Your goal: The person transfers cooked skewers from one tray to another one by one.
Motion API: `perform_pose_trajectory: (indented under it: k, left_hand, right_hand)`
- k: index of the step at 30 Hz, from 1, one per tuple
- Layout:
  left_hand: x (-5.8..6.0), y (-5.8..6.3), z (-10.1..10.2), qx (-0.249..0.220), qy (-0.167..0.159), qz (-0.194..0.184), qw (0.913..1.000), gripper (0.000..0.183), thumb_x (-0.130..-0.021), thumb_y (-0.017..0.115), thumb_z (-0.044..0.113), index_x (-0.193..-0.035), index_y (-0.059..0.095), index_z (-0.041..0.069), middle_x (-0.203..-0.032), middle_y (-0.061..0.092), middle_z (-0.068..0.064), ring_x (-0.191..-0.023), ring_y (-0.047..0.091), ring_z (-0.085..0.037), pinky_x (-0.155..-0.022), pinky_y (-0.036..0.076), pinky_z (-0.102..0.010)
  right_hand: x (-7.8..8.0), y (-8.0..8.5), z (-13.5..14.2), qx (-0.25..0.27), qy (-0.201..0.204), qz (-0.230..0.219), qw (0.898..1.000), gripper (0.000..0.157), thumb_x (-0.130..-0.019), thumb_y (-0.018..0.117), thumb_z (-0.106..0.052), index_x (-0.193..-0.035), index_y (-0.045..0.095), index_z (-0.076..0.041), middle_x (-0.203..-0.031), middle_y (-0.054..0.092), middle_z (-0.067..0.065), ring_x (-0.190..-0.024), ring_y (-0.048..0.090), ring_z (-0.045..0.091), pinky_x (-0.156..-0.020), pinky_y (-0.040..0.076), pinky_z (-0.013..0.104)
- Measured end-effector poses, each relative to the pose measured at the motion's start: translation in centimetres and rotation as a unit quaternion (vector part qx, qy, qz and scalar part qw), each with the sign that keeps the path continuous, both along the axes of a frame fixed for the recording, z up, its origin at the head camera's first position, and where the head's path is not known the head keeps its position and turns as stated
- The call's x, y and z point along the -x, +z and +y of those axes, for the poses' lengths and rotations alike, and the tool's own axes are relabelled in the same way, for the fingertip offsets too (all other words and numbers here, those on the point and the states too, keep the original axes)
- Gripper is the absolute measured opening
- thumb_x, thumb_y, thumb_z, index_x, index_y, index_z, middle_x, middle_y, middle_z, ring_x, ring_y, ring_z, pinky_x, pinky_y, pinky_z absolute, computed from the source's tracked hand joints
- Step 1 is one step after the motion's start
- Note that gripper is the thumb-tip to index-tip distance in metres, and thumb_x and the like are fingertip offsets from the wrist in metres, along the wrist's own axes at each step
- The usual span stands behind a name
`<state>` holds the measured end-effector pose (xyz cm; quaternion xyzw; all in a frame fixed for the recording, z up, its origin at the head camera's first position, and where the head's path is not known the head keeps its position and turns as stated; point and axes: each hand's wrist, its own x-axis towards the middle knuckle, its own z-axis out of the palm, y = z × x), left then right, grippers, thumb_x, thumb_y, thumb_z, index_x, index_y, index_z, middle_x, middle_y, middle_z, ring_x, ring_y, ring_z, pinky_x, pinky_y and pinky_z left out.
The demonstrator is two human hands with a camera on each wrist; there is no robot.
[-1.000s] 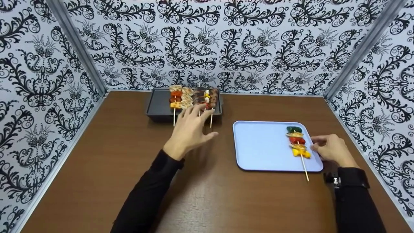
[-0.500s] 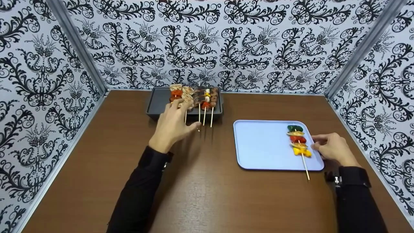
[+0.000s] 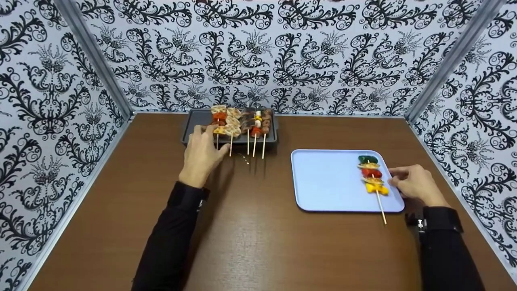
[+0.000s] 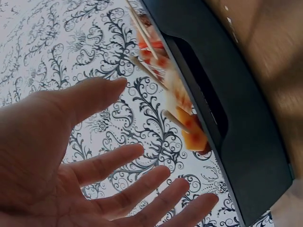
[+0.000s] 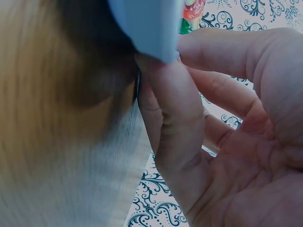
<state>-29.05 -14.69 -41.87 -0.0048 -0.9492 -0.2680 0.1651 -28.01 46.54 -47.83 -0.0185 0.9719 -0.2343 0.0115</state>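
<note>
I see left hand (image 3: 199, 154) spread, empty, by the red-and-yellow wooden-stick skewer (image 3: 219, 116) on the far-left grey rectangular pan (image 3: 195, 123); right hand (image 3: 417, 185) pinches the pale-blue rectangular tray (image 3: 329, 182); tight spacing could drag the adjacent pale-chunked skewer (image 3: 233, 124).

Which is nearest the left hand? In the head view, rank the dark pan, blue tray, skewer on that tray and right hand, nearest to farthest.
1. Dark pan: just by the left hand.
2. Blue tray: off to the right.
3. Skewer: on the tray's right side.
4. Right hand: at the tray's right edge.
</note>
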Motion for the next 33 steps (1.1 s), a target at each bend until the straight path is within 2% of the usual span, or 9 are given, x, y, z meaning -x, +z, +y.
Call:
perform_pose_trajectory:
  k: [8,10,15,19,25,27,33]
  left_hand:
    - [0.4,-0.7,-0.3,-0.012,0.017,0.021,0.9996,0.055,-0.099,0.093,0.018,-0.143,0.073,-0.009,-0.134,0.068,-0.036,-0.121,0.074,-0.058,-0.105,0.066,-0.068]
    - [0.5,-1.0,-0.4,-0.016,0.017,0.031,0.9992,0.049,-0.098,0.092,0.014,-0.138,0.075,-0.009,-0.129,0.072,-0.037,-0.119,0.075,-0.058,-0.103,0.066,-0.068]
    - [0.9,-1.7,-0.8,-0.037,0.012,0.046,0.9982,0.033,-0.099,0.090,0.006,-0.127,0.080,-0.009,-0.112,0.081,-0.032,-0.108,0.080,-0.051,-0.095,0.068,-0.064]
    - [1.3,-1.9,-1.1,-0.066,0.015,0.026,0.9974,0.023,-0.098,0.088,0.005,-0.117,0.084,-0.007,-0.100,0.086,-0.025,-0.095,0.083,-0.044,-0.091,0.069,-0.059]
    - [1.6,-2.0,-1.6,-0.085,0.020,0.010,0.9962,0.018,-0.095,0.090,0.007,-0.108,0.087,-0.005,-0.098,0.088,-0.023,-0.097,0.084,-0.046,-0.097,0.069,-0.059]
    - [1.6,-2.0,-1.9,-0.087,0.019,0.003,0.9960,0.017,-0.095,0.091,0.009,-0.106,0.088,-0.004,-0.101,0.088,-0.023,-0.102,0.083,-0.048,-0.102,0.068,-0.060]
    - [1.6,-1.6,-2.5,-0.117,0.017,-0.076,0.9900,0.021,-0.101,0.091,0.018,-0.111,0.090,0.000,-0.113,0.089,-0.021,-0.111,0.085,-0.043,-0.110,0.067,-0.057]
  right_hand:
    - [0.1,0.0,0.1,0.002,0.000,-0.003,1.000,0.045,-0.106,0.082,-0.019,-0.144,0.078,0.002,-0.115,0.085,0.028,-0.091,0.073,0.027,-0.075,0.053,0.032]
    - [0.1,0.0,0.1,0.004,0.001,-0.006,1.000,0.045,-0.105,0.082,-0.019,-0.145,0.078,0.003,-0.112,0.085,0.027,-0.089,0.073,0.025,-0.073,0.054,0.031]
    - [0.2,0.1,0.0,-0.007,0.006,0.004,1.000,0.044,-0.104,0.083,-0.019,-0.143,0.080,0.001,-0.108,0.088,0.019,-0.093,0.075,0.022,-0.079,0.054,0.031]
    - [0.3,0.2,0.1,-0.013,0.006,0.007,1.000,0.045,-0.104,0.083,-0.020,-0.143,0.080,0.001,-0.107,0.088,0.017,-0.094,0.075,0.023,-0.082,0.053,0.034]
    - [0.2,0.2,0.0,-0.005,0.002,-0.004,1.000,0.046,-0.105,0.083,-0.020,-0.145,0.078,0.001,-0.109,0.088,0.020,-0.094,0.076,0.024,-0.079,0.055,0.031]
    - [0.3,0.1,0.0,-0.002,0.002,-0.007,1.000,0.046,-0.105,0.083,-0.020,-0.145,0.078,0.001,-0.110,0.088,0.020,-0.094,0.076,0.023,-0.077,0.056,0.030]
    - [0.2,-0.1,0.2,-0.004,0.003,-0.006,1.000,0.046,-0.105,0.083,-0.020,-0.145,0.078,0.002,-0.110,0.088,0.023,-0.092,0.076,0.024,-0.077,0.056,0.031]
